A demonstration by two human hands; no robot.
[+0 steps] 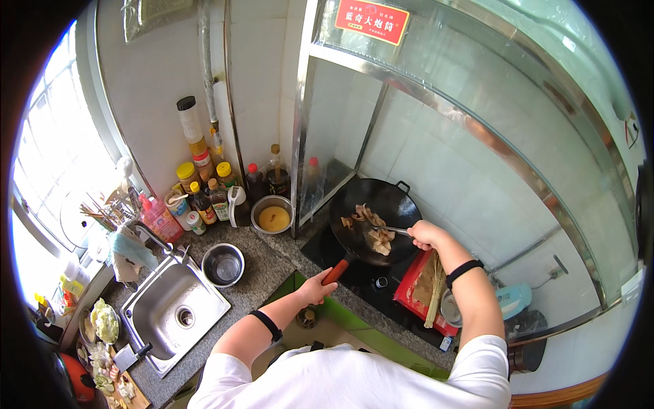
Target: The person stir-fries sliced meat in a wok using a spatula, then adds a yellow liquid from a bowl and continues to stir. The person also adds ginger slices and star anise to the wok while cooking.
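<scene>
My left hand (312, 290) is closed around the reddish wooden handle (335, 272) of a black wok (403, 204) on the cooktop (352, 286). With my right hand (425, 235) I grip the metal handle of a cooking utensil (396, 230), which reaches into the wok. Its working end is partly hidden among browned slices of food, probably meat (380, 239). More slices lie towards the wok's left side. A small loop handle (403, 187) stands at the wok's far rim.
Glass panels in a metal frame (302, 128) enclose the cooktop. Right of the wok lie a red package (409, 286) and a bundle of thin sticks (435, 291). A bowl of yellow liquid (274, 219), sauce bottles (204, 204), a metal pot (223, 265), a sink (173, 307) and a cleaver (127, 356) are leftward.
</scene>
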